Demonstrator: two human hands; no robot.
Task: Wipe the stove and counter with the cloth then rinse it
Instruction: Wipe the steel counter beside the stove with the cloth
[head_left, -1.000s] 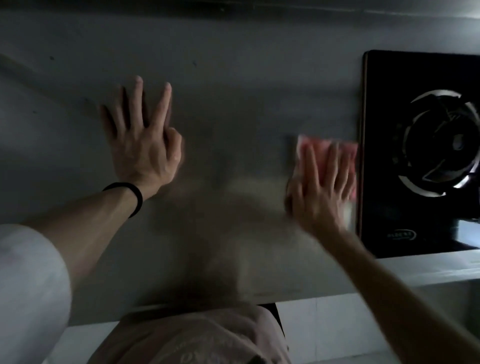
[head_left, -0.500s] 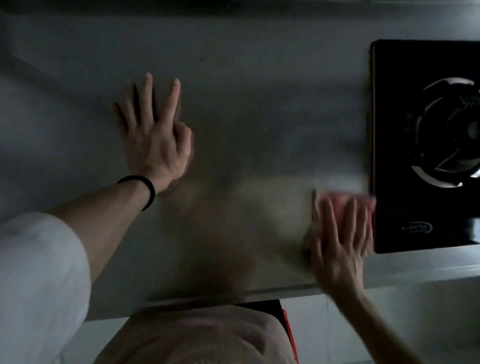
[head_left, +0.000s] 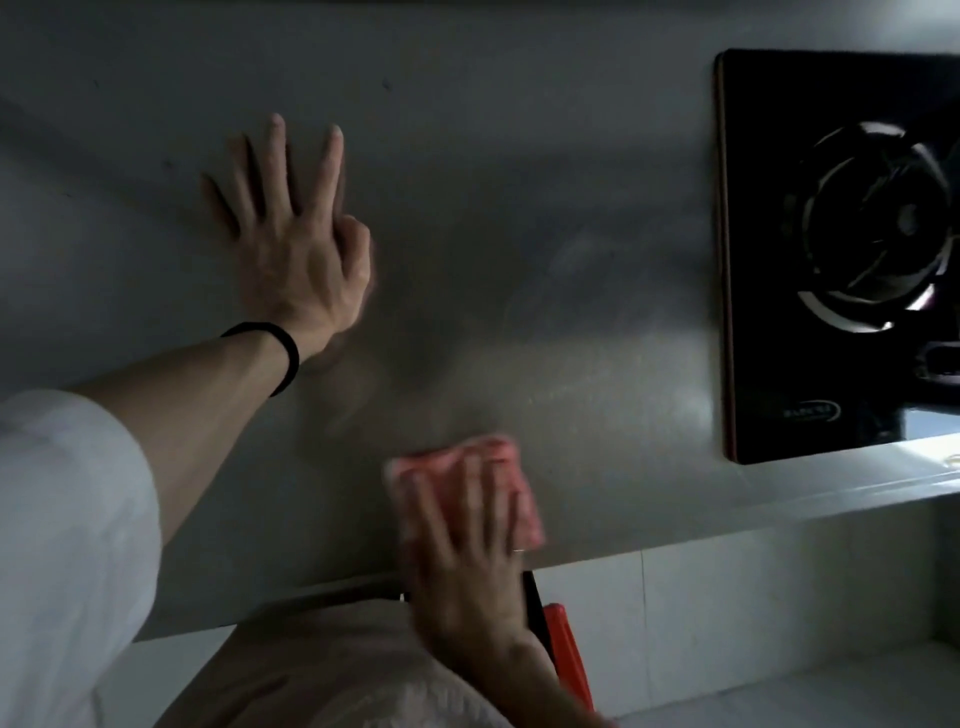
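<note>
A pink cloth (head_left: 498, 457) lies flat on the grey counter (head_left: 519, 208), close to its front edge. My right hand (head_left: 467, 545) presses down on the cloth with straight, spread fingers and is blurred by motion. Further back on the left, my left hand (head_left: 296, 244) rests flat on the counter with its fingers spread; a black band circles its wrist. The black glass stove (head_left: 753, 260) with its round burner (head_left: 878, 228) sits at the right, well apart from the cloth.
The counter's front edge (head_left: 727, 514) runs from lower left up to the right, with pale tiled cabinet fronts (head_left: 727, 623) below it. An orange object (head_left: 566, 654) hangs just under the edge beside my right wrist. The scene is dim.
My right hand has slid the cloth from beside the stove toward me, then left along the front edge. My left hand has stayed planted on the counter.
</note>
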